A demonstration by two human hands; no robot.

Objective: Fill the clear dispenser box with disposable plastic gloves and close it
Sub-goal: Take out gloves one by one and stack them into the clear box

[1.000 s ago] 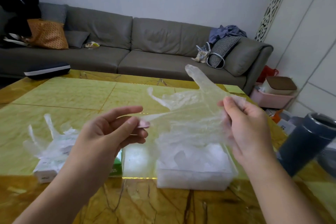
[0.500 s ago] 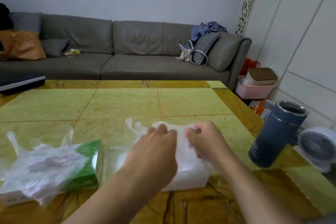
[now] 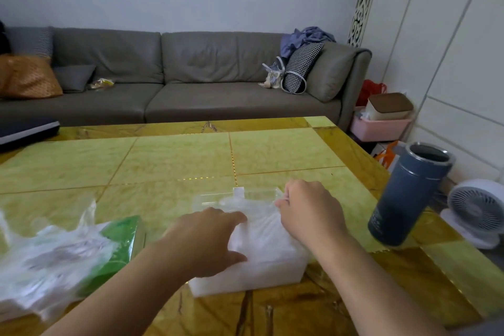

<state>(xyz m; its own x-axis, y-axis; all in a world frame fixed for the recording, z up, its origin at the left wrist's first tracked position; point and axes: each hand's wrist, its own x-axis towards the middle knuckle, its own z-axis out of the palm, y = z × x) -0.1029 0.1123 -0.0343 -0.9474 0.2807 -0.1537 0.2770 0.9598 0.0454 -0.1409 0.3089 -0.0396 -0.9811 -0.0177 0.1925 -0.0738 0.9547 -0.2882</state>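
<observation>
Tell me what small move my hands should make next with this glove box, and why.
Probably keep pressing the gloves down flat. Both the left hand and right hand are on the pile, which seems to sit at or above the rim of the clear dispenser box. The lid is open behind it, so the pile should go lower before closing.

Clear dispenser box [image 3: 253, 275]; green carton [image 3: 120, 243]; yellow-green marbled table [image 3: 177, 161]; dark-blue flask [image 3: 403, 199]; houndstooth cushion [image 3: 300, 65].
</observation>
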